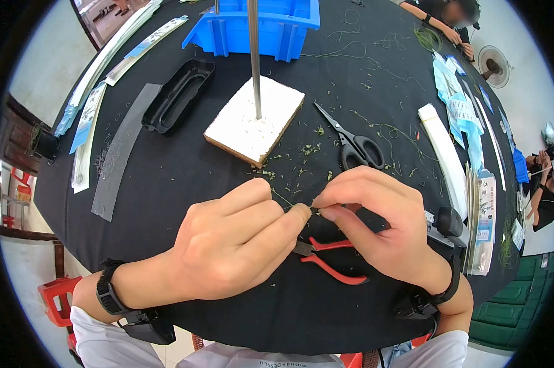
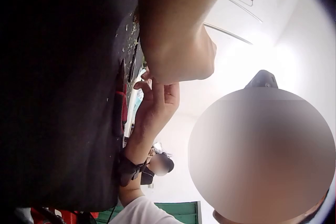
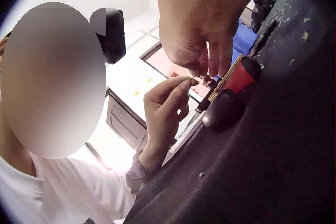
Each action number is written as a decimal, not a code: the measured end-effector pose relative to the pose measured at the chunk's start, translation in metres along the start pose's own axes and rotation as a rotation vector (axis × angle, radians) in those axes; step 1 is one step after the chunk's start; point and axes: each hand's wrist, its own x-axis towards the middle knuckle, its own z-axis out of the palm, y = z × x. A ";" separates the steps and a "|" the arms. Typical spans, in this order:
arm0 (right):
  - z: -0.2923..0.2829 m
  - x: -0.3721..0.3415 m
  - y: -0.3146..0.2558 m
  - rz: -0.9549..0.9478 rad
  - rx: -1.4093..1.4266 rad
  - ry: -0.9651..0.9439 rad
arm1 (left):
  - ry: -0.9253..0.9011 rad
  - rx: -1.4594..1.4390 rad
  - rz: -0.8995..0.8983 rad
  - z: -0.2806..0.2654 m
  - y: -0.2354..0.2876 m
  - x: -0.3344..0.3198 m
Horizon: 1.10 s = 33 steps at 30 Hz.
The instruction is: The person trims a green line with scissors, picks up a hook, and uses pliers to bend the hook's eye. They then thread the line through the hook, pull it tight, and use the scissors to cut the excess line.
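In the head view my left hand [image 1: 234, 242] pinches a thin green strand [image 1: 281, 197] between thumb and forefinger, its other fingers curled in. My right hand [image 1: 384, 214] meets it fingertip to fingertip, thumb and forefinger pinching the same strand's end, where a tiny dark bit shows. Most of the strand is hidden by the fingers. Below the fingertips lie pliers [image 1: 333, 270] with red handles, partly covered by the hands. Black scissors [image 1: 353, 144] lie just beyond the right hand. The right wrist view shows the left hand [image 3: 165, 106] and right hand [image 3: 197, 45] meeting in mid-air.
A white-topped block [image 1: 240, 122] carries an upright metal rod [image 1: 254, 61]. Behind it stands a blue bin [image 1: 240, 37], with a black tray [image 1: 166, 110] to the left. Green scraps [image 1: 310, 149] litter the black cloth. Packets [image 1: 484, 208] and white strips [image 1: 442, 153] lie right.
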 end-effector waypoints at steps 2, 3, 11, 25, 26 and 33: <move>0.000 0.000 0.001 -0.013 -0.017 -0.006 | 0.000 0.001 0.006 0.000 0.000 0.000; 0.000 -0.001 0.001 -0.003 0.005 -0.013 | -0.002 0.003 0.010 0.000 0.000 0.000; -0.001 0.000 0.000 0.118 0.155 -0.119 | 0.013 -0.017 0.006 0.002 -0.001 -0.001; -0.002 0.001 -0.002 0.165 0.208 -0.108 | -0.019 -0.193 -0.251 -0.003 0.001 0.003; -0.001 0.002 -0.001 0.131 0.169 -0.091 | -0.026 -0.232 -0.291 -0.003 0.001 0.003; 0.001 0.000 0.003 0.064 0.134 -0.064 | -0.054 -0.330 -0.439 -0.004 0.006 0.004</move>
